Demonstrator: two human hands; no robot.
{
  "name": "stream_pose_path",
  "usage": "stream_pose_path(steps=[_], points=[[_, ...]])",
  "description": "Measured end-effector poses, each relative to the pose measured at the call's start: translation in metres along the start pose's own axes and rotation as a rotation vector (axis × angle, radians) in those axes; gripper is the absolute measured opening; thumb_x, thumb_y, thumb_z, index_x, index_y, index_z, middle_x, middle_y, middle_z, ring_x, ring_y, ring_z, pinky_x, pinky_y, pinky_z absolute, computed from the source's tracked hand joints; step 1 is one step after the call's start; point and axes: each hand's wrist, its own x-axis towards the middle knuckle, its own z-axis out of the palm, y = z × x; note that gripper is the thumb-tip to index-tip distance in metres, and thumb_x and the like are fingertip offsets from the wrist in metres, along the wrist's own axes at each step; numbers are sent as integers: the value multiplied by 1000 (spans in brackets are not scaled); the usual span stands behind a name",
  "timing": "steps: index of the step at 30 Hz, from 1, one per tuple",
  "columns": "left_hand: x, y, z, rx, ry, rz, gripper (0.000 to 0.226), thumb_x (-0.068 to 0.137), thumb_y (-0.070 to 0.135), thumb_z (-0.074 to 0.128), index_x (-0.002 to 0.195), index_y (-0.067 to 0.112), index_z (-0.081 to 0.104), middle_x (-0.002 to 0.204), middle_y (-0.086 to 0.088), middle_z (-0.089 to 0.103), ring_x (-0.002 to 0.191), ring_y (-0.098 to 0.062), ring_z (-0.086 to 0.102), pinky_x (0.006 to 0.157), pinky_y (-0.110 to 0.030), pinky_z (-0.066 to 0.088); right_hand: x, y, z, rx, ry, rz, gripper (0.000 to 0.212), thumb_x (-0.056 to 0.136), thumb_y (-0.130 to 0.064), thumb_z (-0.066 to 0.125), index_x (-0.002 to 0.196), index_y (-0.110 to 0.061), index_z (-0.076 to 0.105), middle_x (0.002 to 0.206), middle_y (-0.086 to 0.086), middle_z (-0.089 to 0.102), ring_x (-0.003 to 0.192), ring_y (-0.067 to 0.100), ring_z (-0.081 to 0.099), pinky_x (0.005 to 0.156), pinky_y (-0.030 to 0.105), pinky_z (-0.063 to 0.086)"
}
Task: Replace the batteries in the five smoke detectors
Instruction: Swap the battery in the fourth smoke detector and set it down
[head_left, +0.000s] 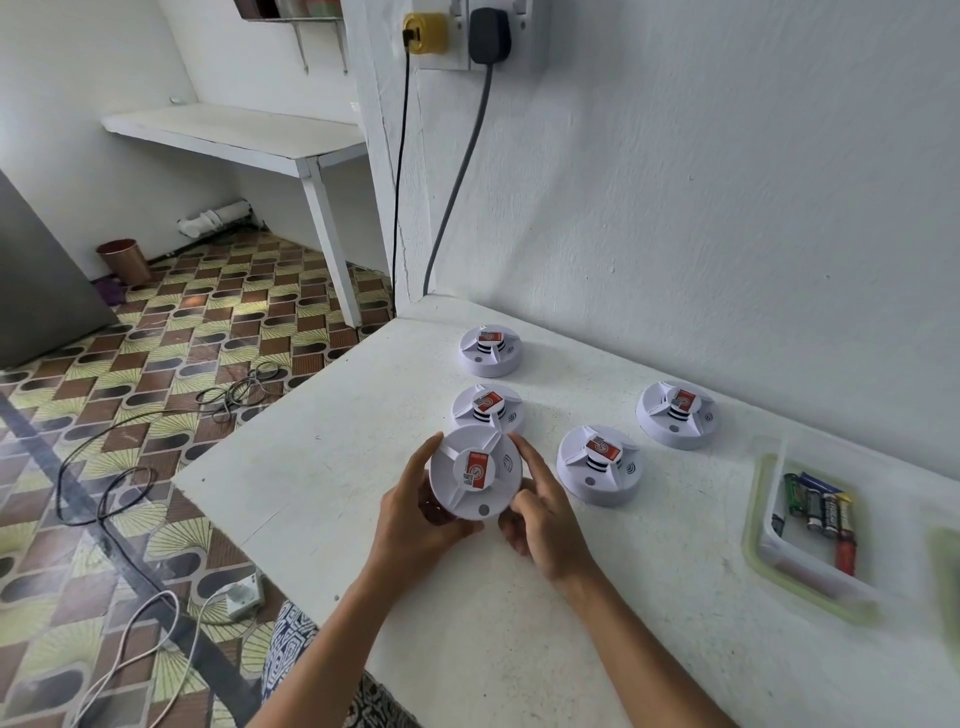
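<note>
A white round smoke detector (475, 472) with a red label is lifted off the white table (322, 467), tilted toward me. My left hand (415, 519) grips its left rim and underside. My right hand (540, 514) holds its right edge, fingers curled round the rim. Several more white smoke detectors sit on the table: one just behind the held one (485, 408), one at the back (491, 351), one to the right (597, 473) and one further right near the wall (678, 415). Several batteries (818, 509) lie in a clear tray (769, 545) at the right.
The table's left edge drops to a patterned floor with loose cables (104, 493) and a power strip (241, 595). Two plugs with cords (488, 36) hang on the wall behind the table. A green blurred object (945, 582) sits at the far right edge.
</note>
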Motion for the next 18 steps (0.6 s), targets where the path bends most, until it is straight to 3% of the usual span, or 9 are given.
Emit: stream_pose_path(steps=[3,9,14,18], points=[[2,1,0,-11,-6,-3,94,56,30,89,134,44,37,100,9,70,84,-5,69,75,-33,60,0,0,-1,6,9,13,69,75,-12,36,136,-44,41,61,3,47,55,17,37,42,24,29],[-4,4,-2,11,6,-26,97,56,35,87,139,37,38,104,8,69,90,-7,68,78,-35,58,0,3,0,-1,6,22,70,76,-9,37,137,-40,44,62,0,46,54,15,38,44,23,31],[-6,9,-2,-30,8,-45,96,55,39,85,138,37,37,97,4,71,85,-12,70,75,-40,59,0,2,0,-10,39,18,56,84,-23,46,138,-39,46,70,5,61,58,18,52,57,36,40],[-3,5,-5,-47,-22,-52,97,54,35,86,138,40,37,101,1,70,89,-16,70,77,-45,59,-1,-1,1,9,46,11,49,94,-17,51,137,-39,47,66,5,60,56,20,53,51,32,39]])
